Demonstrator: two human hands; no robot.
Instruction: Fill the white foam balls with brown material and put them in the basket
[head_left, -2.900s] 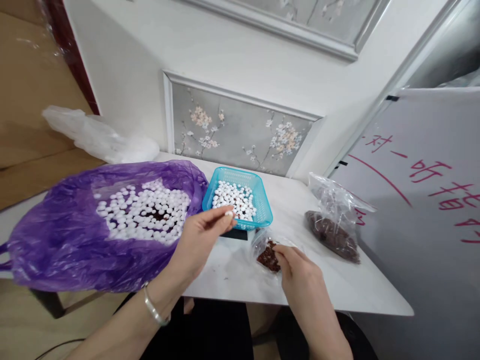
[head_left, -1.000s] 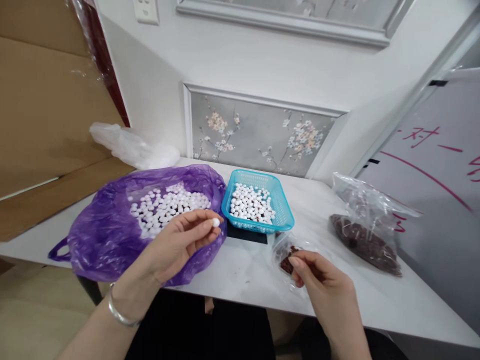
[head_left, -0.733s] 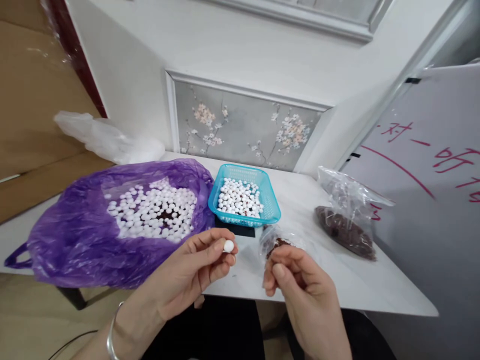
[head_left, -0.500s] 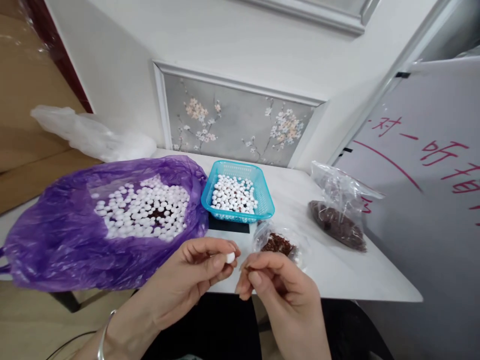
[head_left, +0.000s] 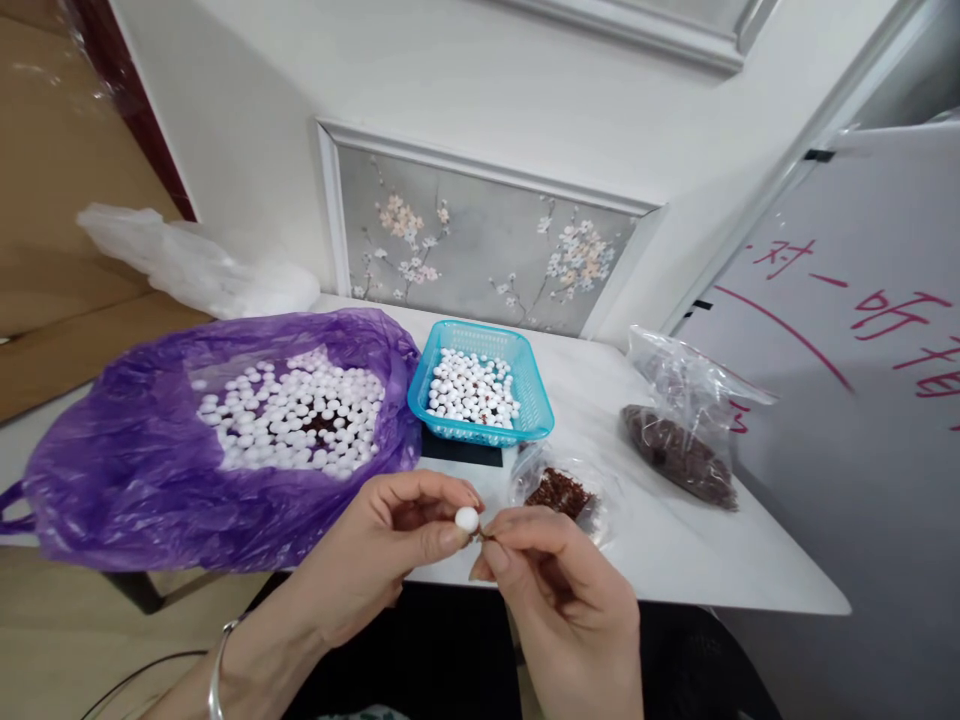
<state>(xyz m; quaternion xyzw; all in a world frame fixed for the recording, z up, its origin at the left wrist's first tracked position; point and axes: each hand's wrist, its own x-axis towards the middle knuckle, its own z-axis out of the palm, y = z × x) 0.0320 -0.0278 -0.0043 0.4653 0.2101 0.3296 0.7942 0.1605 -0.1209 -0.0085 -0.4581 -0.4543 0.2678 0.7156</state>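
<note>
Between the thumb and fingers of my left hand (head_left: pixel 397 545) is a small white ball (head_left: pixel 466 519). My right hand (head_left: pixel 562 590) is closed in a pinch right beside it, on a tiny thin brownish piece (head_left: pixel 486 537) whose kind is too small to make out. The fingertips of both hands nearly meet over the table's front edge. Just behind my right hand lies an open clear plastic bag (head_left: pixel 525 480) with small reddish-brown pieces (head_left: pixel 561 492) in it. Beyond my hands stands a turquoise plastic basket (head_left: pixel 536 400) holding many white balls (head_left: pixel 472 390) with a few brown bits among them.
A purple plastic bag (head_left: pixel 135 440) full of white balls spreads over the table's left side. At the right sits a clear zip bag (head_left: pixel 679 450) of dark brown material. A dark flat object (head_left: pixel 461 450) lies under the basket's front. A whiteboard (head_left: pixel 847 420) borders the right.
My hands have come together, bringing the right pinch up against the white ball. More of the ball now shows. The whole view has shifted slightly.
</note>
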